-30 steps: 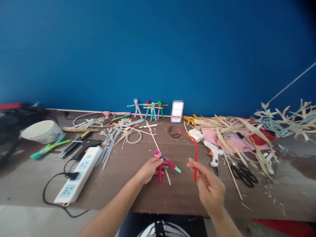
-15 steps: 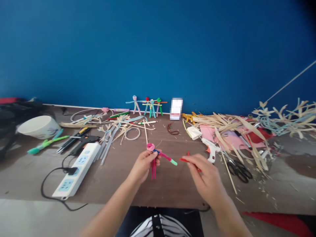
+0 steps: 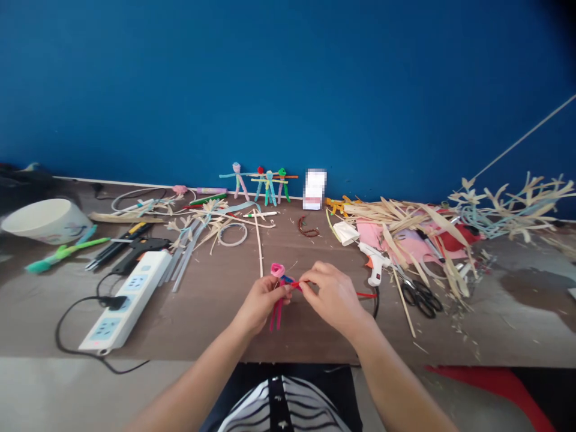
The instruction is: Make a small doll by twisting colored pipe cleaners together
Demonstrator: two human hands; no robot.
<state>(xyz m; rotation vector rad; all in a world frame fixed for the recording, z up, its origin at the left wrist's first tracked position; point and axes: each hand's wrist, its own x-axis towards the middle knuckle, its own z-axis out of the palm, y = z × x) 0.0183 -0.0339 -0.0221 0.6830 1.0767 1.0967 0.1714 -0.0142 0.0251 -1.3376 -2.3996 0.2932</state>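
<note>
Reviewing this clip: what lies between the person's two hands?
In the head view, a pink-topped pipe-cleaner figure lies between the left hand and right hand, with a red pipe cleaner reaching it.

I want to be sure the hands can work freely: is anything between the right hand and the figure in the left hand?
Nothing visible is. The red pipe cleaner held in the right hand reaches the figure held in the left hand, and nothing else lies between them.

bright, even light, faint shadows, wide-angle distortion along the edges

Pipe-cleaner figure (image 3: 278,270) at centre, power strip (image 3: 126,300) left, scissors (image 3: 420,298) right
</note>
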